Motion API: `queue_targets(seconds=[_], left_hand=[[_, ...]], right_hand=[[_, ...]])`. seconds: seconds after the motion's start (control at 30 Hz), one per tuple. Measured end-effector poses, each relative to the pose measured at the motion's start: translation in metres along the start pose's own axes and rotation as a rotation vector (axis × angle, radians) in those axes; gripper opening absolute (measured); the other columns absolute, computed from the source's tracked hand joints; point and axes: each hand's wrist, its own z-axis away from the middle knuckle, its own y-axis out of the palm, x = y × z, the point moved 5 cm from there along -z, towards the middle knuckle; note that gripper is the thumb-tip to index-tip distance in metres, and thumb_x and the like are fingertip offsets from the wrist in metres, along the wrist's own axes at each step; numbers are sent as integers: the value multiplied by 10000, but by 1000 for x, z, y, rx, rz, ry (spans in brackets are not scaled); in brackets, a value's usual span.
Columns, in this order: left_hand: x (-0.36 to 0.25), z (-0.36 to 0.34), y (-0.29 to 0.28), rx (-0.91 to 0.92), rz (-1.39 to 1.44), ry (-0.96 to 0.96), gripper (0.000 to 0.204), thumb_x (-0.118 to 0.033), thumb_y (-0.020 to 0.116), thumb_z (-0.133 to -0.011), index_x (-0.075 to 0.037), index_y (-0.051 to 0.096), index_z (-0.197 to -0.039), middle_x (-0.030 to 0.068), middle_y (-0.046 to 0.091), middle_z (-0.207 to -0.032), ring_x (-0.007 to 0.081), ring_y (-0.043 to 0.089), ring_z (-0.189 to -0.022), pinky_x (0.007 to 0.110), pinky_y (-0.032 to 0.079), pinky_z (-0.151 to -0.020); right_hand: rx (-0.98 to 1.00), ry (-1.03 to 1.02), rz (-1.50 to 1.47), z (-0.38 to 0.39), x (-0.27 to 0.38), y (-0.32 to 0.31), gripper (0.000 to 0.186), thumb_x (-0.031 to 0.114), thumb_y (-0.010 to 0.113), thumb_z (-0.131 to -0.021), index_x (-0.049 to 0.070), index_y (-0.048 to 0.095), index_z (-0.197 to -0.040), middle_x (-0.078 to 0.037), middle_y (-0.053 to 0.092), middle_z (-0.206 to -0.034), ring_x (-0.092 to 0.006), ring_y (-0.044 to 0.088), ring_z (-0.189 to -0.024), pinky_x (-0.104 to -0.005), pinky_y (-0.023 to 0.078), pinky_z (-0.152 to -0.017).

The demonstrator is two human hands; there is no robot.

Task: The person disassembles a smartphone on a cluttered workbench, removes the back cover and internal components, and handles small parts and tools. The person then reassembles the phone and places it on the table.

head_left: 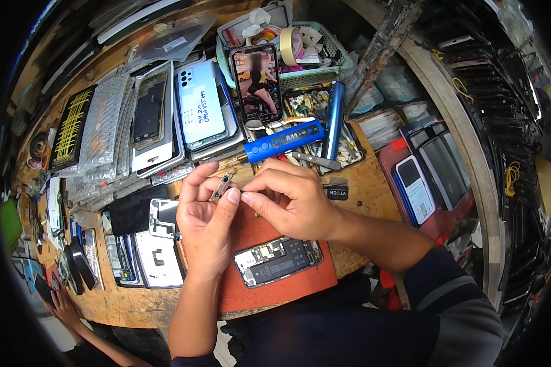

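My left hand (205, 229) is raised over a red-orange mat (239, 301), its thumb and fingers closed on a phone camera module (223, 186) with two round lenses. Close beside the module, my right hand (294, 202) has its thumb and forefinger pinched together. Whatever lies between those fingertips, if anything, is too small to make out. Below both hands an opened phone (278, 262) lies on the mat, its dark battery and circuit board exposed.
Beyond my hands are a blue handheld tool (284, 140), a lit phone (256, 82) and a green basket (315, 76). Phone stacks (202, 107) and bubble-wrapped parts (101, 125) fill the left. A red tray of phones (431, 220) sits right. Another person's hand (64, 309) is lower left.
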Motion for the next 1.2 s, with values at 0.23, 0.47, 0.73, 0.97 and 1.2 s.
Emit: queue_targets(seconds=[0.23,0.47,0.73,0.97,1.2], left_hand=[[-3,-3,-7,2,-29,39,464,30,732,-991,9,537,-1411,25,674,-1075,72,636,-964,224,514,-882],[2,-3,-7,-2,-67,19,461,19,740,-987,11,542,-1404,37,666,-1012,106,629,-868,256,535,-809],[7,-4,-11,13,-40,-15,297,-31,748,-1006,-6,647,-1285,70,706,-1060,135,686,-891,268,587,-782],[5,-6,-15,-22,7,2,259,-22,723,-1021,-1,650,-1268,92,716,-1156,153,710,-996,292,621,-858],[4,-4,-12,-19,-186,62,387,-29,701,-1031,18,571,-1393,108,736,-1198,136,711,-1030,269,596,-863]], right_hand=[[-16,148,-126,2,-4,2,98,76,764,-987,8,751,-1056,-36,674,-875,-80,607,-684,-245,461,-566],[40,160,-133,3,-8,3,44,43,732,-987,16,737,-1021,-29,687,-884,-80,626,-710,-242,467,-578],[-38,-53,10,4,-4,0,172,-22,768,-903,-16,754,-1074,-128,710,-909,-251,685,-745,-354,537,-633],[-108,-143,171,5,3,3,170,78,787,-907,4,749,-1055,-125,711,-930,-304,717,-800,-408,575,-689],[-40,-169,247,4,-2,-1,168,7,818,-866,12,751,-1020,-108,691,-853,-244,672,-705,-364,522,-608]])
